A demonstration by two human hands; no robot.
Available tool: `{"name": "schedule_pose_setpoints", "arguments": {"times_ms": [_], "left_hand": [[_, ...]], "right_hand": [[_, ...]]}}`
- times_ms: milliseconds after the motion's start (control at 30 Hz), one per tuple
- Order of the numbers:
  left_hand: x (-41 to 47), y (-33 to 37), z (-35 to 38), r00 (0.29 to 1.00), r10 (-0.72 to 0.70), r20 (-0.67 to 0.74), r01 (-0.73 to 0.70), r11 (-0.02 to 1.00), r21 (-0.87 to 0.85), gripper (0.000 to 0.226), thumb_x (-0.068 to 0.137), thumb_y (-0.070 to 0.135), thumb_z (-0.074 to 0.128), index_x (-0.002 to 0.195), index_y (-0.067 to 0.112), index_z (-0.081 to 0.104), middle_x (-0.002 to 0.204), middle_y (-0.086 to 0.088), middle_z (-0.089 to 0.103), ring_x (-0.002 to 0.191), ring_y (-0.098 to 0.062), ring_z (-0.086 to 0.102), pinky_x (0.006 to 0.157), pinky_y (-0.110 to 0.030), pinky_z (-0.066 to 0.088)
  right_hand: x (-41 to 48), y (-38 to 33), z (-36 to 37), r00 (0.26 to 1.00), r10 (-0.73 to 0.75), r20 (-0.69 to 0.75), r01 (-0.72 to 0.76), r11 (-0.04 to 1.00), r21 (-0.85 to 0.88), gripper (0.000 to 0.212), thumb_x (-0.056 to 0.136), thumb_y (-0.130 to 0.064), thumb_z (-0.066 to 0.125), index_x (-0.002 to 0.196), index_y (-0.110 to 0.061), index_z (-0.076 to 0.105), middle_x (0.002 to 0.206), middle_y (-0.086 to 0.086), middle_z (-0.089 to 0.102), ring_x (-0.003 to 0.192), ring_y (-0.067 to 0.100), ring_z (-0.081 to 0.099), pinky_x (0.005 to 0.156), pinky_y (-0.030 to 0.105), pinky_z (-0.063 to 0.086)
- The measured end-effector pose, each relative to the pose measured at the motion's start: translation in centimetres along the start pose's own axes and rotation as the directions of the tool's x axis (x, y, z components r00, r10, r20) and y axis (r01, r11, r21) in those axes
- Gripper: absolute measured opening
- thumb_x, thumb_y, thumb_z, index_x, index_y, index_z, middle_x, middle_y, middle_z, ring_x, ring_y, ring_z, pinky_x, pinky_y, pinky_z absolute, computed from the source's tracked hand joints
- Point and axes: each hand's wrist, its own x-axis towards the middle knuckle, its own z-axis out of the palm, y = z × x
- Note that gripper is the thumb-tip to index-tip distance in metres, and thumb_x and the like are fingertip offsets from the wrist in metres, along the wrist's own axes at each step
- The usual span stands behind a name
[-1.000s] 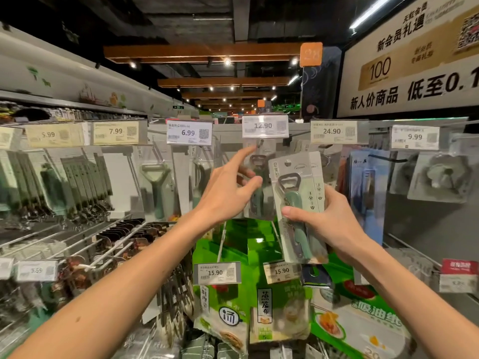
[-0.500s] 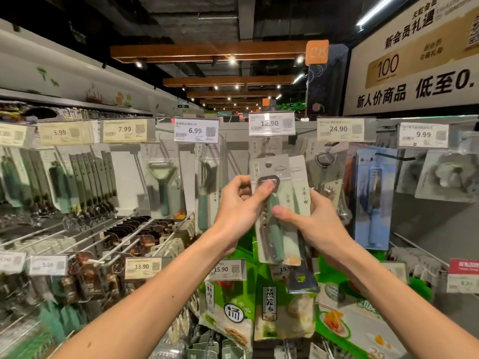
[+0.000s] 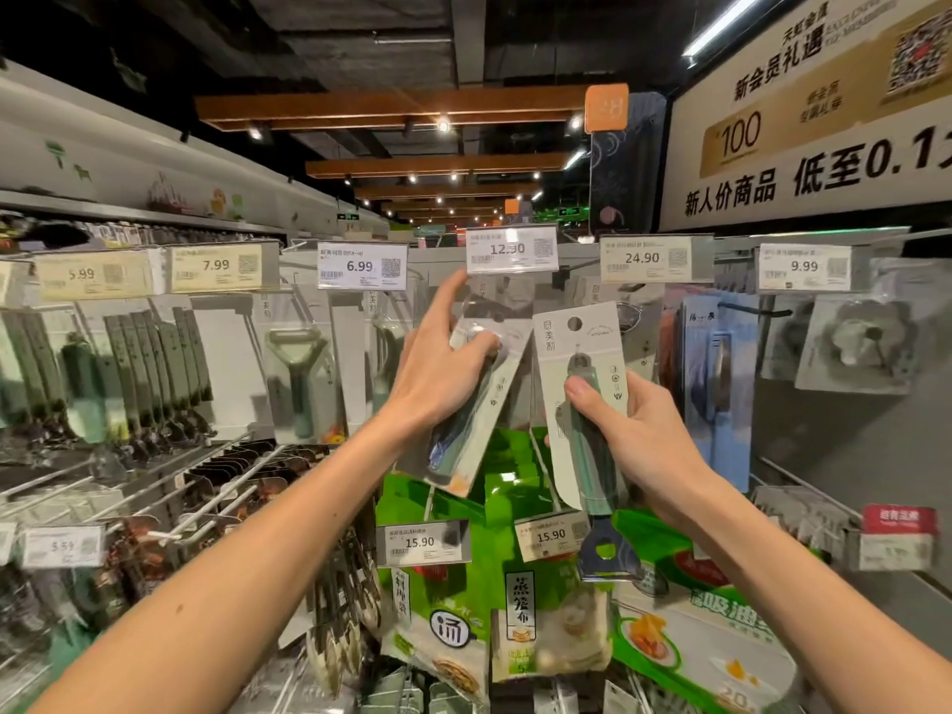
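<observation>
Two carded openers, likely light and stiff: left hand (image 3: 438,373) clasps the tilted pack (image 3: 489,414) at six o'clock of the 12.90 tag (image 3: 510,248), right hand (image 3: 639,435) clasps the upright pack (image 3: 572,347) at its three o'clock, best gripped mid-card

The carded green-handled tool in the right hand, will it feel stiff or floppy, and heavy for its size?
Probably stiff: the card stands flat above the right hand without drooping. Likely a bit heavy and bottom-weighted, since a metal head hangs out below the card.
</observation>
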Motion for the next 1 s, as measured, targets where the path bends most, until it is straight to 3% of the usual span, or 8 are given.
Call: {"name": "schedule_pose_setpoints", "arguments": {"times_ms": [100, 200, 267, 333, 467, 567, 733, 1000], "left_hand": [[0.6, 0.7, -0.2, 0.993, 0.108, -0.035, -0.107, 0.994, 0.038, 0.076, 0.09, 0.016, 0.064, 0.153, 0.036, 0.026, 0.153, 0.01, 0.039, 0.12, -0.008, 0.048, 0.105, -0.027, 0.034], [1.2, 1.2, -0.2, 0.97, 0.241, -0.036, -0.239, 0.969, 0.063, 0.08, 0.091, 0.01, 0.063, 0.153, 0.039, 0.023, 0.138, 0.029, 0.031, 0.078, 0.015, 0.049, 0.087, 0.001, 0.033], [2.1, 1.0, 0.0, 0.965, 0.261, -0.023, -0.259, 0.964, 0.066, 0.083, 0.09, 0.01, 0.063, 0.153, 0.042, 0.02, 0.142, 0.03, 0.029, 0.088, 0.028, 0.044, 0.105, -0.022, 0.035], [2.8, 1.0, 0.4, 0.968, 0.249, -0.022, -0.246, 0.965, 0.087, 0.087, 0.089, 0.011, 0.062, 0.154, 0.044, 0.015, 0.158, 0.016, 0.025, 0.089, 0.02, 0.042, 0.113, -0.041, 0.033], [3.7, 0.7, 1.4, 0.948, 0.318, -0.026, -0.311, 0.94, 0.143, 0.092, 0.088, 0.003, 0.061, 0.157, 0.033, 0.007, 0.159, -0.003, 0.031, 0.062, 0.008, 0.039, 0.081, 0.01, 0.03], [4.8, -0.9, 1.9, 0.938, 0.345, -0.028, -0.336, 0.927, 0.164, 0.099, 0.088, 0.005, 0.064, 0.157, 0.036, -0.001, 0.13, -0.012, 0.061, 0.06, -0.015, 0.06, 0.08, -0.017, 0.052], [5.5, -2.3, 2.4, 0.921, 0.383, -0.066, -0.35, 0.891, 0.29, 0.108, 0.085, 0.011, 0.075, 0.155, 0.03, -0.004, 0.072, 0.012, 0.051, 0.051, -0.004, 0.046, 0.057, -0.005, 0.04], [5.0, -1.7, 1.5, 0.938, 0.345, -0.036, -0.273, 0.799, 0.536, 0.115, 0.082, 0.033, 0.08, 0.156, 0.034, -0.008, 0.096, -0.009, 0.056, 0.061, -0.008, 0.047, 0.063, -0.03, 0.043]], "right_hand": [[0.0, -0.1, -0.3, 1.0, 0.003, -0.01, -0.003, 1.0, 0.007, 0.015, 0.092, -0.025, 0.063, 0.106, -0.022, 0.068, 0.095, -0.01, 0.077, 0.086, 0.006, 0.072, 0.065, 0.015, 0.052], [0.2, -0.3, -0.4, 1.0, 0.005, -0.022, -0.005, 1.0, 0.005, 0.013, 0.092, -0.026, 0.063, 0.104, -0.023, 0.068, 0.093, -0.01, 0.077, 0.084, 0.005, 0.072, 0.065, 0.015, 0.052], [0.4, -0.6, -0.5, 1.0, 0.002, -0.022, -0.002, 1.0, 0.006, 0.011, 0.093, -0.025, 0.063, 0.103, -0.024, 0.067, 0.091, -0.013, 0.076, 0.083, 0.003, 0.071, 0.064, 0.014, 0.052], [0.6, -0.9, -0.4, 1.0, -0.008, -0.012, 0.008, 1.0, 0.019, 0.011, 0.093, -0.024, 0.062, 0.103, -0.024, 0.067, 0.091, -0.014, 0.076, 0.083, 0.002, 0.071, 0.064, 0.013, 0.051], [0.8, -1.3, 0.0, 1.0, -0.029, -0.012, 0.029, 0.999, 0.023, 0.011, 0.093, -0.023, 0.063, 0.102, -0.025, 0.067, 0.091, -0.015, 0.076, 0.083, 0.002, 0.071, 0.064, 0.012, 0.051], [0.9, -1.4, 0.2, 0.999, -0.033, -0.016, 0.033, 0.999, 0.01, 0.011, 0.093, -0.023, 0.063, 0.102, -0.026, 0.067, 0.092, -0.013, 0.076, 0.084, 0.002, 0.071, 0.065, 0.013, 0.051], [0.8, -1.3, 0.1, 1.0, -0.023, -0.012, 0.023, 1.0, -0.002, 0.008, 0.094, -0.024, 0.062, 0.098, -0.029, 0.066, 0.087, -0.017, 0.075, 0.081, -0.001, 0.07, 0.064, 0.012, 0.052], [0.1, -1.3, -0.2, 1.0, -0.027, -0.013, 0.027, 0.999, -0.033, 0.011, 0.095, -0.023, 0.06, 0.103, -0.027, 0.067, 0.09, -0.016, 0.075, 0.082, -0.002, 0.07, 0.065, 0.011, 0.051]]}}
